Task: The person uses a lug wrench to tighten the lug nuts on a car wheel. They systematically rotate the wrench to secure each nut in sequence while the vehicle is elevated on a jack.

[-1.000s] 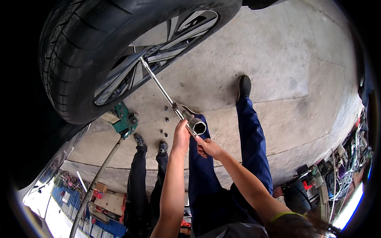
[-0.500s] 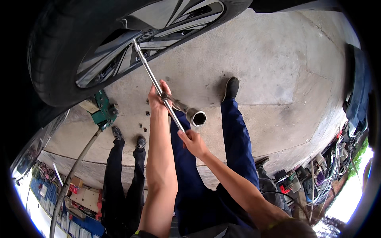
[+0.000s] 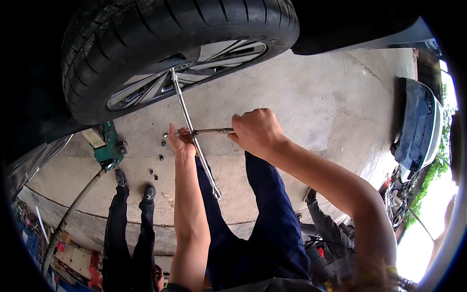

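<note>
A chrome four-way lug wrench [image 3: 182, 104] reaches from the wheel rim [image 3: 146, 92] toward me, its far end at the spokes close to the hub. The black tyre [image 3: 194, 27] fills the upper left. At the crossing of the wrench, my left hand [image 3: 182, 143] has its fingers curled round the left bar, partly hidden behind it. My right hand [image 3: 261, 130] is closed in a fist over the end of the right bar and hides that end. The near bar slants down over my legs and ends in a socket.
On the left stands a green floor jack [image 3: 108, 148] with a long handle [image 3: 73, 209]. Several small dark pieces [image 3: 161, 157] lie on the concrete floor [image 3: 311, 107]. Other people's legs [image 3: 121, 228] show at lower left and legs [image 3: 323, 221] at lower right. A bumper-like car part [image 3: 419, 126] stands far right.
The wrench has turned, so its side bars now lie crosswise. My right hand has moved from the near bar up to the right bar. The view has shifted, showing more tyre tread.
</note>
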